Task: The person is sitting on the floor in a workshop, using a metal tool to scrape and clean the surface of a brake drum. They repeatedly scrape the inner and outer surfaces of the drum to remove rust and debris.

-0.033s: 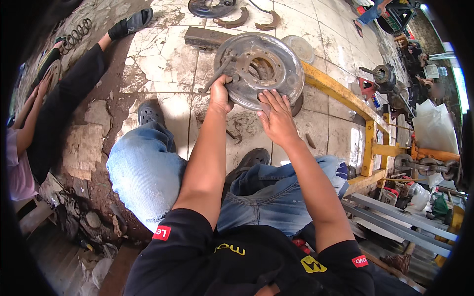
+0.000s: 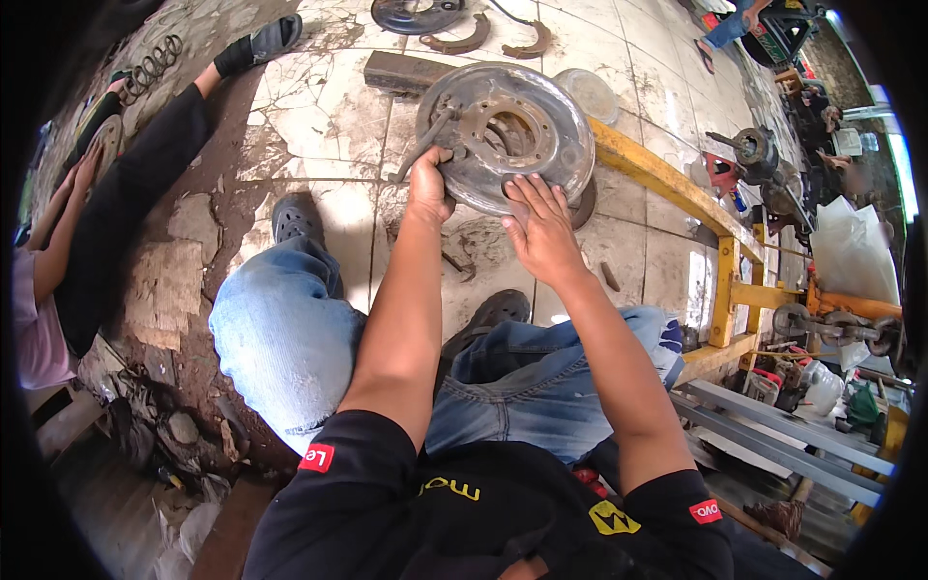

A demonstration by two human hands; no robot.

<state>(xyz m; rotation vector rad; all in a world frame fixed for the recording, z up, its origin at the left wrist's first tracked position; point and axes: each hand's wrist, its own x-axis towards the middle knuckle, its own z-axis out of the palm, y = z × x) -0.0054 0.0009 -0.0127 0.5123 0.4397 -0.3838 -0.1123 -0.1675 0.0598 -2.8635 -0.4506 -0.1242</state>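
A round dark metal brake backing plate (image 2: pixel 559 124) with a large central hole is held tilted above the tiled floor, in front of me. My left hand (image 2: pixel 430 188) is closed on its lower left edge, fingers partly hidden. Beside that hand a short rod-like metal lever (image 2: pixel 425 147) runs along the plate's left side; whether it is fixed to the plate I cannot tell. My right hand (image 2: pixel 543 227) lies against the plate's lower right part, fingers stretched out flat on the surface and thumb pointing to the edge.
Two curved brake shoes (image 2: pixel 459 39) and another dark plate (image 2: pixel 416 14) lie on the far floor. A rectangular metal block (image 2: pixel 401 72) and a clear round container (image 2: pixel 587 95) are behind the plate. To the right stands a yellow metal frame (image 2: pixel 667 176). Another person's leg (image 2: pixel 135 208) stretches along the left.
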